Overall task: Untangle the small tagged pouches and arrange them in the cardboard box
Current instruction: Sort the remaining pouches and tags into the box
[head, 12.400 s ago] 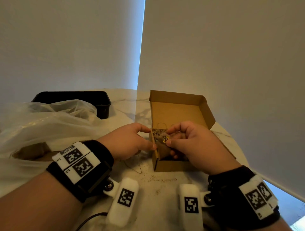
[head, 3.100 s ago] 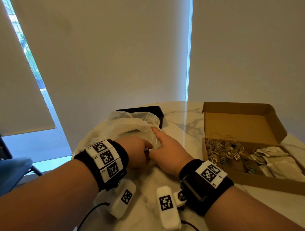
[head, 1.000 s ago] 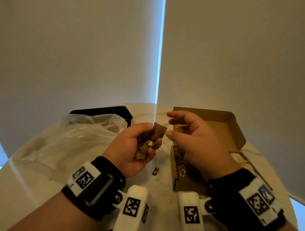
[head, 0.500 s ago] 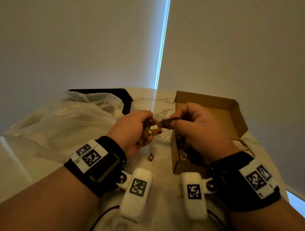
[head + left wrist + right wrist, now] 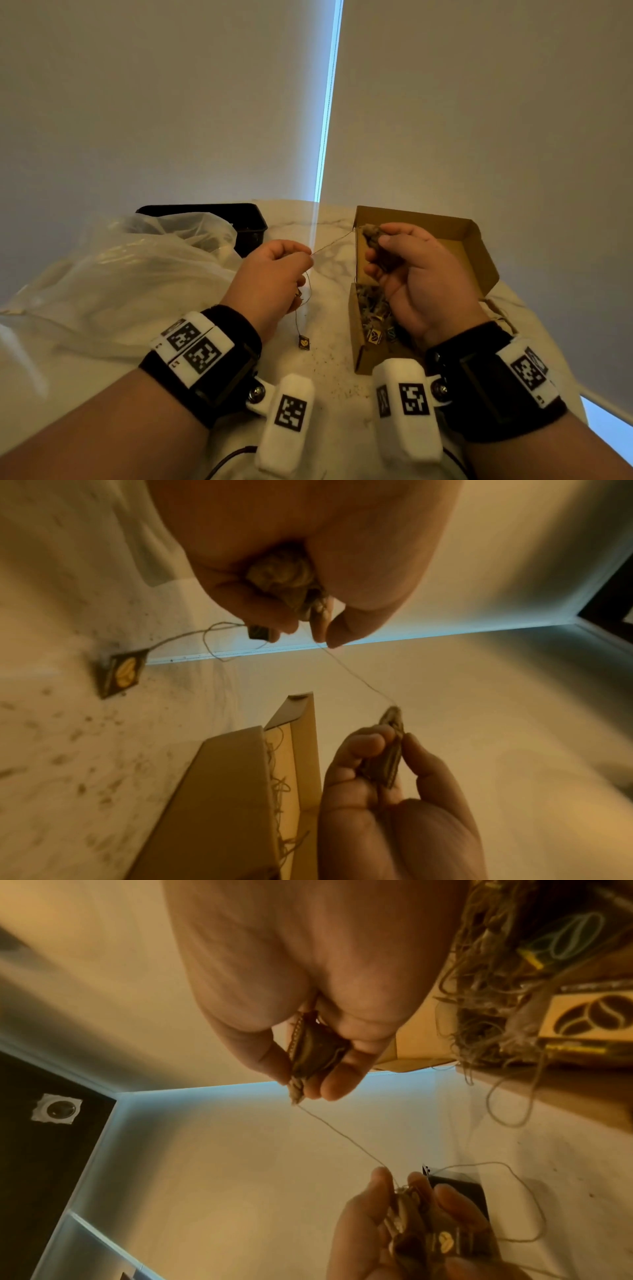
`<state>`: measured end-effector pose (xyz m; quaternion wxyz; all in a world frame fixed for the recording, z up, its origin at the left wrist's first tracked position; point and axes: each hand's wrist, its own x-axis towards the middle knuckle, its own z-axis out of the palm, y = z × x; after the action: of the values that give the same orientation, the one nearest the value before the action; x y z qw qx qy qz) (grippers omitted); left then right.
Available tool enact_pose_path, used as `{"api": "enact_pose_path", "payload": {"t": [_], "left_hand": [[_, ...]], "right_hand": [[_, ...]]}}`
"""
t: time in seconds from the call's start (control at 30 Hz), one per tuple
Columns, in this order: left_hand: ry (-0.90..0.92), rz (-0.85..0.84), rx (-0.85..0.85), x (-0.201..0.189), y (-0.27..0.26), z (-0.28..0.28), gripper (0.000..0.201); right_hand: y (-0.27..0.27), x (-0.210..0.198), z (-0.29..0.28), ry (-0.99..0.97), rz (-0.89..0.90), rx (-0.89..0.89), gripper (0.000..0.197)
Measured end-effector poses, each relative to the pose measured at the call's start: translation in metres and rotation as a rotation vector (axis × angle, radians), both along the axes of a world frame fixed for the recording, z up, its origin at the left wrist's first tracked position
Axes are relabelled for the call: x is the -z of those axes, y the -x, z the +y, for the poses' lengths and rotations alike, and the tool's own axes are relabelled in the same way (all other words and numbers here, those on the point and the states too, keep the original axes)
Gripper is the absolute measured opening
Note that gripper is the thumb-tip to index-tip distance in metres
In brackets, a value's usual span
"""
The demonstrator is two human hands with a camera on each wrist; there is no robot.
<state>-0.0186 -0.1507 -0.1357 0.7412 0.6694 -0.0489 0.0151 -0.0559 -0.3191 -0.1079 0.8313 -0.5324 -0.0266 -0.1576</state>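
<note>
My left hand (image 5: 306, 256) grips a small bundle of brown pouches (image 5: 281, 575) and pinches a thin string (image 5: 331, 242) at its fingertips. The string runs taut to a single brown pouch (image 5: 376, 240), which my right hand (image 5: 378, 247) pinches above the cardboard box (image 5: 463, 240). In the right wrist view that pouch (image 5: 316, 1045) sits edge-on between thumb and fingers. A dark paper tag (image 5: 303, 342) hangs on its own string from the left hand's bundle and touches the table. Several tangled pouches and tags (image 5: 374, 319) lie in the box's near end.
A crumpled clear plastic bag (image 5: 120, 274) covers the left of the marble table (image 5: 329, 377), with a black tray (image 5: 247, 223) behind it. Loose crumbs (image 5: 346, 387) dot the table between my wrists. Pale blinds close off the back.
My hands have drawn apart: the right hand carried one pouch rightward over the box, and the string between the hands has pulled taut. The dangling tag now touches the table.
</note>
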Motion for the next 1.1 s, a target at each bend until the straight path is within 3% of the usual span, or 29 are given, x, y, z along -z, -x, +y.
{"api": "enact_pose_path", "payload": {"t": [0.33,0.57,0.77,0.87,0.97,1.1], "left_hand": [[-0.009,0.030,-0.068,0.003,-0.008,0.006,0.025],[-0.271,-0.218,0.194,0.004,0.002,-0.001,0.028],[-0.375,-0.311,0.258,0.002,0.007,-0.005,0.010],[-0.377,-0.336,0.194,0.003,0.004,-0.003,0.008],[-0.261,-0.366,0.010,0.002,-0.001,0.001,0.008],[-0.215,-0.402,-0.080,-0.002,-0.004,0.007,0.007]], "right_hand": [[0.005,-0.008,0.002,-0.170,-0.047,-0.058,0.021],[0.007,-0.006,0.006,-0.120,-0.019,-0.141,0.016],[0.010,-0.007,0.010,-0.120,-0.027,-0.260,0.017],[0.009,-0.007,0.007,-0.082,-0.027,-0.223,0.019],[0.010,-0.009,-0.001,0.012,0.047,-0.207,0.019],[0.019,-0.009,-0.010,0.236,0.241,-0.565,0.034]]}}
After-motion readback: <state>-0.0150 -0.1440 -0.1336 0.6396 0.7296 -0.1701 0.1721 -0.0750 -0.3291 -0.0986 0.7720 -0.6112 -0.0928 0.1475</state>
